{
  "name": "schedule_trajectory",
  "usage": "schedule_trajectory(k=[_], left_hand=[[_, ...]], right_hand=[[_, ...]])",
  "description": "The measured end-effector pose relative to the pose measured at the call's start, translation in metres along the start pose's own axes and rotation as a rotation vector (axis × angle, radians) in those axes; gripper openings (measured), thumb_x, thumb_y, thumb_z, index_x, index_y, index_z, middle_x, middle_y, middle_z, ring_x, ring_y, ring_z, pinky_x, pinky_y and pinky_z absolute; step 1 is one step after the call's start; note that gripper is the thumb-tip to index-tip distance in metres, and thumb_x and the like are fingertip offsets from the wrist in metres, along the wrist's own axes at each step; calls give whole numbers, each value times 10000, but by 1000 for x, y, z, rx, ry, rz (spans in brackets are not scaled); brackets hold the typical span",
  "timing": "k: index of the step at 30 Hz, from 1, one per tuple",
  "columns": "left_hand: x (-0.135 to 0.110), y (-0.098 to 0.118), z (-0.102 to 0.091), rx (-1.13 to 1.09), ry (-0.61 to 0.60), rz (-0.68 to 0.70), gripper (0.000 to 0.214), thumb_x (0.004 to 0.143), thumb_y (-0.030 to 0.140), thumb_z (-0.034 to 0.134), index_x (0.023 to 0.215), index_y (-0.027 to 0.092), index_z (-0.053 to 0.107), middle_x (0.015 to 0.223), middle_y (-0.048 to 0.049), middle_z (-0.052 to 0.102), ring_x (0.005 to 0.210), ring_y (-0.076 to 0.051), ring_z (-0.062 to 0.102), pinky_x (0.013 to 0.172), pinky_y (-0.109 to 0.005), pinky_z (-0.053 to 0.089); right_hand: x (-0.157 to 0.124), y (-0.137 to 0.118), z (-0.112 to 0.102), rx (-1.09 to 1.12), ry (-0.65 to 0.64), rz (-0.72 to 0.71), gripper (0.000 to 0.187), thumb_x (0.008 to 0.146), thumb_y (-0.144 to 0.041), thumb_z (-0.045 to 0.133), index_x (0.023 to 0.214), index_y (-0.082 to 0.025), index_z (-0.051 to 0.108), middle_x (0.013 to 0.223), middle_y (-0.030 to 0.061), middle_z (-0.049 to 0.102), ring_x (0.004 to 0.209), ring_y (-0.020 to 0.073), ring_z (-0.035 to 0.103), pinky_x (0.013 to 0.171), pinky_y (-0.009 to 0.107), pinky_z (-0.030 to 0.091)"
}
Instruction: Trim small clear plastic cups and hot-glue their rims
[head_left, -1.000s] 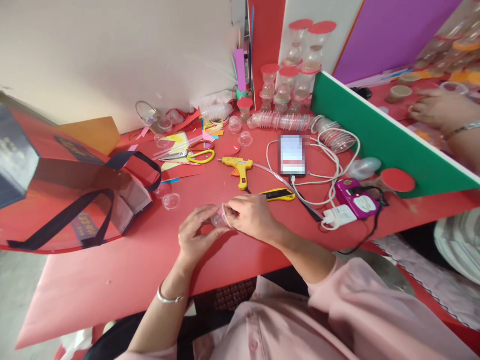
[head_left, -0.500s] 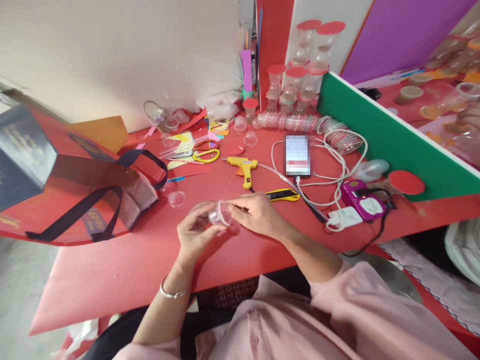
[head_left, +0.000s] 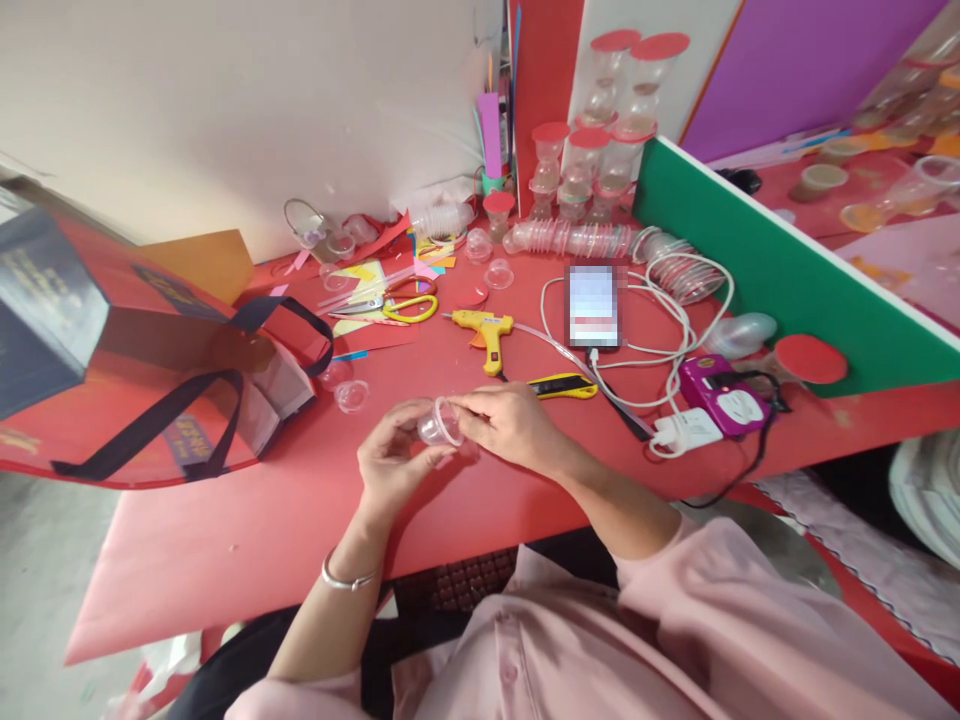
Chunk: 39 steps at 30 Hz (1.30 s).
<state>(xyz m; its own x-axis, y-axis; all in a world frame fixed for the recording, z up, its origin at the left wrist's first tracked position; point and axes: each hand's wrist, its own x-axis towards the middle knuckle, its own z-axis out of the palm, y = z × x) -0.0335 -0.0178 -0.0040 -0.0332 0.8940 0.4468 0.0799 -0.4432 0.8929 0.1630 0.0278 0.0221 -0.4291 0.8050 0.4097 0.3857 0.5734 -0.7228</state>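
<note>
Left hand (head_left: 395, 447) grasps a clear domed plastic cup (head_left: 433, 428); right hand (head_left: 514, 425) pinches its rim; yellow plastic glue gun (head_left: 487, 330) beyond.

Glue gun (head_left: 484, 330) on table (head_left: 285, 540) | left: scissors (head_left: 411, 309), beyond them bag (head_left: 142, 410) | right: phone (head_left: 594, 305) | before: cup (head_left: 432, 430) between left hand (head_left: 394, 450) and right hand (head_left: 510, 425) | behind-right: nested cups (head_left: 574, 240)

The right grip (head_left: 510, 425) has uncovered more of the clear cup (head_left: 430, 430); the co-worker's hand has left view.
</note>
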Motion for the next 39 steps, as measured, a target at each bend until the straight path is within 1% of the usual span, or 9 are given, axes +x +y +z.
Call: schedule_trajectory(k=[5,10,14,21,23,28,30,35,39], left_hand=[[-1,-2,-1,25,-30,19,516,672,194,948,1152,198,758,1102,-126,766,1056,-273,741,867,-390,642],[-4,-4,0,75,-37,28,496,674,213,948,1135,195,767,1110,-144,770,1037,-280,744,833,-390,651],[-4,-2,1,100,-21,73,509,676,220,950,1149,197,764,1110,-139,777,1048,-282,747,851,-392,650],[-3,-2,1,66,30,17,527,685,226,945,1171,191,743,1149,-135,779,1059,-281,757,867,-389,653],[-3,-5,0,115,15,52,533,691,213,940,1183,202,738,1151,-133,775,1064,-283,751,856,-398,653],[-4,-12,-3,394,-59,272,556,684,239,949,1197,226,735,1090,-110,785,983,-263,756,838,-402,646],[-5,-13,-4,430,-63,302,569,666,249,960,1190,230,740,1071,-103,790,951,-258,759,830,-402,648],[-9,-7,0,176,-2,96,553,653,242,965,1162,215,750,1093,-115,786,992,-278,763,837,-414,656],[-7,0,1,67,36,-5,532,665,216,957,1155,197,749,1106,-119,779,979,-255,767,814,-359,650]], right_hand=[[1,-2,1,-35,2,30,194,968,-276,641,887,-198,800,771,34,776,646,123,636,647,242,408],[-2,-2,11,-94,90,37,207,916,-218,625,768,-175,763,672,24,719,562,102,547,610,236,390],[-3,-1,10,-43,95,41,192,922,-223,626,818,-178,781,694,27,730,572,101,556,605,231,392],[1,0,-1,12,-32,19,263,1029,-307,565,1000,-208,807,786,36,774,665,120,640,640,238,391],[1,1,0,-55,-43,2,283,1039,-330,555,988,-206,805,793,43,776,675,127,649,647,249,382],[1,1,6,-241,3,4,272,948,-242,614,702,-194,720,667,21,715,627,129,603,627,281,327],[0,0,8,-236,17,24,257,909,-217,628,660,-196,689,647,9,702,606,122,579,616,281,317],[0,-2,1,-26,20,73,169,921,-245,639,822,-192,766,705,9,734,620,115,591,628,248,370],[2,-3,-6,97,-48,46,240,997,-318,602,934,-198,800,768,26,756,665,120,628,638,244,388]])
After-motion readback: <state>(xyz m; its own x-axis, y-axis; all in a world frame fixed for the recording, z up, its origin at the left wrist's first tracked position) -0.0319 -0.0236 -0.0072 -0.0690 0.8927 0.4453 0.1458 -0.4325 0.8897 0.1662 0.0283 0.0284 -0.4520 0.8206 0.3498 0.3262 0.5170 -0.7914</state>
